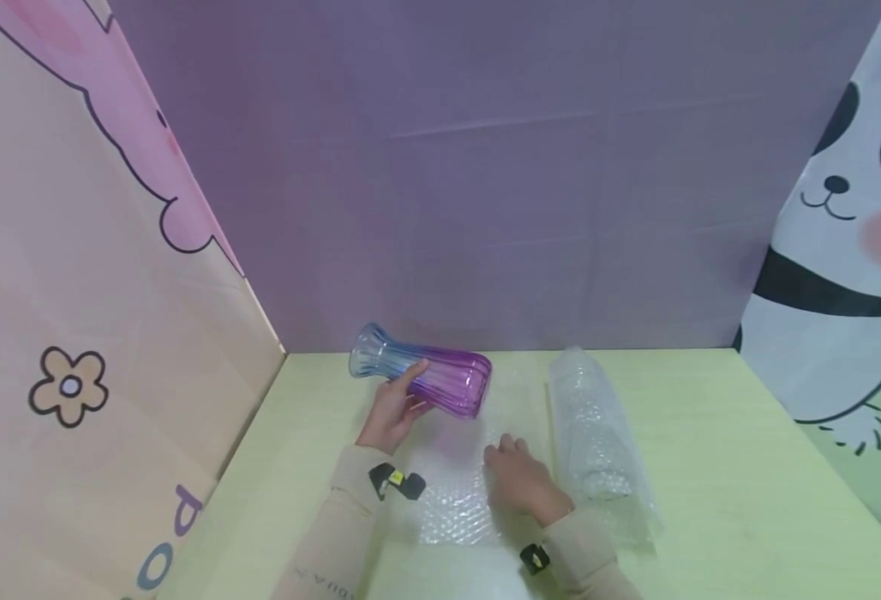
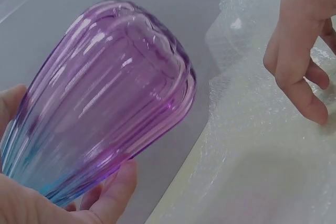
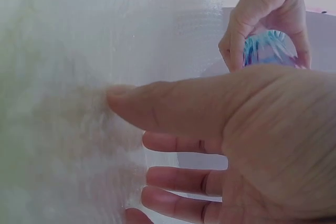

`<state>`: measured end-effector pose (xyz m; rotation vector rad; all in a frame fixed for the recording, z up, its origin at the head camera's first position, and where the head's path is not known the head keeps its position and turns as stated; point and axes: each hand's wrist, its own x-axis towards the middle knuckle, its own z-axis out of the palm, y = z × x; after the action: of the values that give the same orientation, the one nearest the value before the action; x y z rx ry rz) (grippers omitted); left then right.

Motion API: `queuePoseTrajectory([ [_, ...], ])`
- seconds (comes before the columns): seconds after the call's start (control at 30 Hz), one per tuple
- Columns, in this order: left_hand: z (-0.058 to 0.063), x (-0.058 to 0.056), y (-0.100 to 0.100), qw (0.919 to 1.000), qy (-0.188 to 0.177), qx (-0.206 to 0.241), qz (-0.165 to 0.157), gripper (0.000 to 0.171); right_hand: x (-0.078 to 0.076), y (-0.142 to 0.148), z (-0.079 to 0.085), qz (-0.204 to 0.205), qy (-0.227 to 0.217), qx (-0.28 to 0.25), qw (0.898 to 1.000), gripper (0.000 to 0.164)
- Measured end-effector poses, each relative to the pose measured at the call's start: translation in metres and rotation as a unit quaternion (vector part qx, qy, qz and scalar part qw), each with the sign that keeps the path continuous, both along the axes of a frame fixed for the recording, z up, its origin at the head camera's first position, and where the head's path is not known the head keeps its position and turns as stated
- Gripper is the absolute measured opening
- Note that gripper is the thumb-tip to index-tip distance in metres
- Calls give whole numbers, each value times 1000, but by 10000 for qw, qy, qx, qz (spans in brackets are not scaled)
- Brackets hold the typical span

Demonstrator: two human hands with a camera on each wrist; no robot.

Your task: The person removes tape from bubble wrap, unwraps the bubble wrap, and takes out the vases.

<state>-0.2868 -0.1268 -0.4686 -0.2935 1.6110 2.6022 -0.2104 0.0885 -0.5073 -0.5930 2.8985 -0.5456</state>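
A ribbed glass vase (image 1: 451,382), blue at its flared mouth and purple toward its base, lies tilted sideways in my left hand (image 1: 391,414). My left thumb and fingers grip it around the body; in the left wrist view the purple base of the vase (image 2: 121,77) points up and right. Below it a sheet of bubble wrap (image 1: 455,518) is spread on the table. My right hand (image 1: 524,482) touches this sheet with its fingertips. In the right wrist view the right hand (image 3: 262,135) has its thumb and fingers extended against the wrap (image 3: 63,77).
To the right of the sheet lies a long object wrapped in bubble wrap (image 1: 598,442). The pale yellow table (image 1: 718,467) meets a purple-grey backdrop (image 1: 485,208) at its far edge. Printed panels with cartoon figures stand at the left and right.
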Motion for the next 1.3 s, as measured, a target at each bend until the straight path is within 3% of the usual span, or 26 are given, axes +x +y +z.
queuePoseTrajectory([
  [0.37,2,-4,1,9998,-38,-47,188,39,0,-5,-4,0,14,39,10000,46],
  [0.87,3,-11,-1,9978,-81,278,589,38,-3,-2,-9,0,13,114,9999,54],
  [1.3,6,-10,-4,9946,-200,457,906,57,-3,-3,-9,-15,-37,100,9999,56],
])
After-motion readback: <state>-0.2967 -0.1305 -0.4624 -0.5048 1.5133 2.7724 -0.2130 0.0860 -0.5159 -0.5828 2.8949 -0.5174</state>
